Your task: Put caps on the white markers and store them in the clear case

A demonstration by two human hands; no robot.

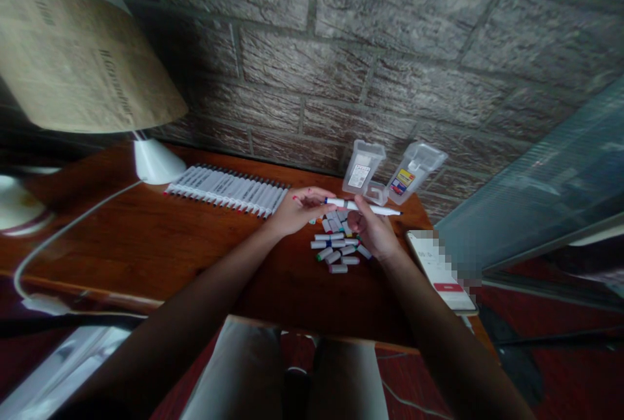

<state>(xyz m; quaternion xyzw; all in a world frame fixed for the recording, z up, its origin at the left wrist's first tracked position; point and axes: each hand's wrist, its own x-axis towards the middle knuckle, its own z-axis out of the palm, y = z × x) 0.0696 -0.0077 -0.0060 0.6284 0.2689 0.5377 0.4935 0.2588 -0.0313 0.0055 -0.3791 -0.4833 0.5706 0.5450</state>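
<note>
Close to the near right corner of the dark red-brown wooden table (146, 244) lies a flat white card with a red bar (441, 274). Farther in, right of the table's middle, sits a loose heap of short grey marker caps (335, 248). Just above it the right hand (373, 233) grips a slim white marker pen (370, 209) around its middle, while the left hand (301, 210) pinches its left end. Near the far edge lies a row of white markers (227, 189), and at the far right corner stand two clear plastic cases (363, 170), leaning on the grey brick wall (390, 49).
</note>
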